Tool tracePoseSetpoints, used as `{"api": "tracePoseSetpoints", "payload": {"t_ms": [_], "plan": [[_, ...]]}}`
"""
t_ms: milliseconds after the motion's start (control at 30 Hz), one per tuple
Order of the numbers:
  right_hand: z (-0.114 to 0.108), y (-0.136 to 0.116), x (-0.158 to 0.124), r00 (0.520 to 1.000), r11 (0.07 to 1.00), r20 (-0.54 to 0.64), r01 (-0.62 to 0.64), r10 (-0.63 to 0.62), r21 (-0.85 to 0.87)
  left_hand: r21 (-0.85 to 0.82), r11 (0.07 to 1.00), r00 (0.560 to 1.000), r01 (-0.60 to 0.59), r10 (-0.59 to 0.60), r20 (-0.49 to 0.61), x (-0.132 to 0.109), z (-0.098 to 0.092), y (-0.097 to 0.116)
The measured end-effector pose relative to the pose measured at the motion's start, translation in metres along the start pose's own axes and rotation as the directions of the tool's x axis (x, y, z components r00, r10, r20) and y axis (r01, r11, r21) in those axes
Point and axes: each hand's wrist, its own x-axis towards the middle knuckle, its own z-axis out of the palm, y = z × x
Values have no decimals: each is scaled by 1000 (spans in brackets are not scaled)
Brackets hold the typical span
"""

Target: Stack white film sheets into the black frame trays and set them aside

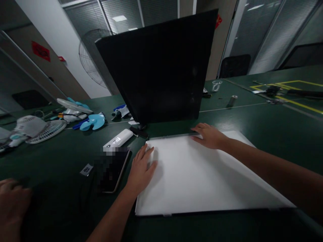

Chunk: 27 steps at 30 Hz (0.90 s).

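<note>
A large white rectangular panel [191,178] lies on the green table before me, with thin dark edges at its near and far sides. On its left edge rests my left hand [141,169], open, its fingers spread and thumb on the white surface. My right hand [210,136] is at the far edge, thumb on the near side and fingers over the rim, closed on it. Behind the panel stands a big black screen [164,70], tilted. Left of my left hand lies a dark phone-like device [116,171], partly pixelated.
A white oblong device [118,139] lies beyond the phone. Fan parts, including a blue fan blade [93,121] and a fan grille [47,131], cover the left back. Another person's hand [13,200] is at lower left. A small cylinder [232,100] stands at right.
</note>
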Motion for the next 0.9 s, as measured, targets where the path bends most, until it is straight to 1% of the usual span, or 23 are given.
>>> {"api": "tracePoseSetpoints", "payload": {"t_ms": [33, 100, 200, 367, 467, 567, 667, 733, 800, 900], "plan": [[4, 1, 7, 1000, 1000, 2, 3, -3, 6, 17, 1000, 1000, -6, 5, 16, 0, -1, 1], [11, -1, 13, 1000, 1000, 3, 20, -20, 15, 56, 998, 998, -21, 18, 55, -1, -3, 4], [14, -4, 7, 999, 999, 3, 51, -51, 14, 92, 995, 997, -26, 19, 81, -1, -4, 8], [15, -5, -4, 993, 993, -18, 114, -114, -44, 88, 996, 997, 10, -16, 69, 0, -5, 12], [20, -7, -9, 986, 987, -42, 162, -162, -9, 96, 995, 996, 25, -33, 80, 1, -7, 15], [25, -7, -14, 978, 977, -36, 206, -205, 54, 113, 993, 993, 25, -38, 109, 1, -9, 18], [25, -9, -15, 981, 974, -21, 193, -192, 114, 123, 992, 991, 23, -38, 125, 1, -11, 20], [24, -13, -9, 990, 980, -28, 139, -136, 144, 126, 992, 990, 21, -39, 138, 0, -12, 21], [22, -21, 4, 995, 979, -21, 104, -101, 173, 126, 992, 988, 18, -37, 153, 0, -13, 22], [23, -39, 31, 989, 970, 26, 136, -144, 204, 115, 993, 988, 17, -35, 151, -1, -13, 22]]}}
